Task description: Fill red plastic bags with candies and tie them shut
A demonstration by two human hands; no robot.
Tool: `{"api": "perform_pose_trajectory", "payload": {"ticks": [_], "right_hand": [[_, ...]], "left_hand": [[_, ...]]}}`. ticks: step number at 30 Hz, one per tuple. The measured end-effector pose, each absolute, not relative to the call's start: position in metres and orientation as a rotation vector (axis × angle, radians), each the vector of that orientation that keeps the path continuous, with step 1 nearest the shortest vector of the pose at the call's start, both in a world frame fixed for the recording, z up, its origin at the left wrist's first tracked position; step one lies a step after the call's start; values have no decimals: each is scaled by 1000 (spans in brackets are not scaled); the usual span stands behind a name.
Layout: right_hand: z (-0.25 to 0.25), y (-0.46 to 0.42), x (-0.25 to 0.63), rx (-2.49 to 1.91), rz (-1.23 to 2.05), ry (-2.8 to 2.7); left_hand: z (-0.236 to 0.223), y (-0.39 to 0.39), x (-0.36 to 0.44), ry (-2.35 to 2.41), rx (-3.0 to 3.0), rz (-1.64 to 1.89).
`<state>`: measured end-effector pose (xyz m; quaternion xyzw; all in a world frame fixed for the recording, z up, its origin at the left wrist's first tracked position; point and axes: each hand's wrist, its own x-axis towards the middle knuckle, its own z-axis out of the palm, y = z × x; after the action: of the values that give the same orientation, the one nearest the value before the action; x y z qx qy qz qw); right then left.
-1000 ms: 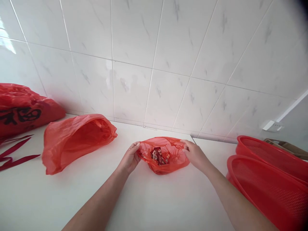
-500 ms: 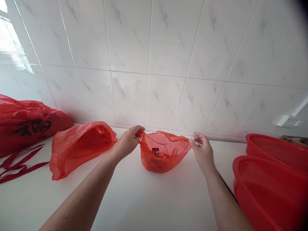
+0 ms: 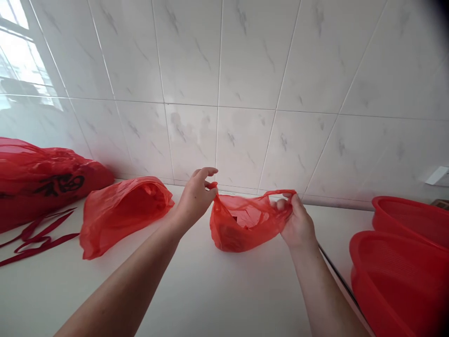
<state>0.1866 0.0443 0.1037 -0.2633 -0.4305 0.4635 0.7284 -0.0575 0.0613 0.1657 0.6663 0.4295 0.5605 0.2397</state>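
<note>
At centre frame on a white counter (image 3: 245,295), the person's right hand (image 3: 298,222) is pinching one handle of a red plastic bag (image 3: 242,229), while the left hand (image 3: 194,199) is hovering half open at the other handle's tip, its hold unclear, apparently spreading the bag's mouth. Toward the left, a second red bag (image 3: 122,215) is lying on its side, and a fuller bag (image 3: 35,182) printed with a black 福 is resting beside loose red ribbons (image 3: 38,241). Red mesh baskets (image 3: 396,276) are sitting at lower right.
</note>
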Motion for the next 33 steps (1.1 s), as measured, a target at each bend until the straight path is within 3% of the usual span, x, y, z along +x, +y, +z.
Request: {"api": "perform_pose_trajectory", "payload": {"ticks": [6, 11, 18, 23, 27, 33], "right_hand": [[110, 24, 159, -784, 1054, -1121], [118, 11, 141, -959, 949, -1386], [111, 15, 132, -956, 1096, -1540], [106, 21, 133, -963, 1272, -1320], [102, 24, 136, -924, 1322, -1222], [101, 24, 142, -927, 1382, -1394]], "left_hand": [[168, 62, -39, 1080, 1671, 1530], [163, 60, -25, 941, 1740, 1349], [149, 48, -8, 703, 1665, 1127], [133, 34, -17, 820, 1971, 1343], [118, 33, -20, 831, 2284, 1159], [101, 46, -23, 979, 2104, 1191]]}}
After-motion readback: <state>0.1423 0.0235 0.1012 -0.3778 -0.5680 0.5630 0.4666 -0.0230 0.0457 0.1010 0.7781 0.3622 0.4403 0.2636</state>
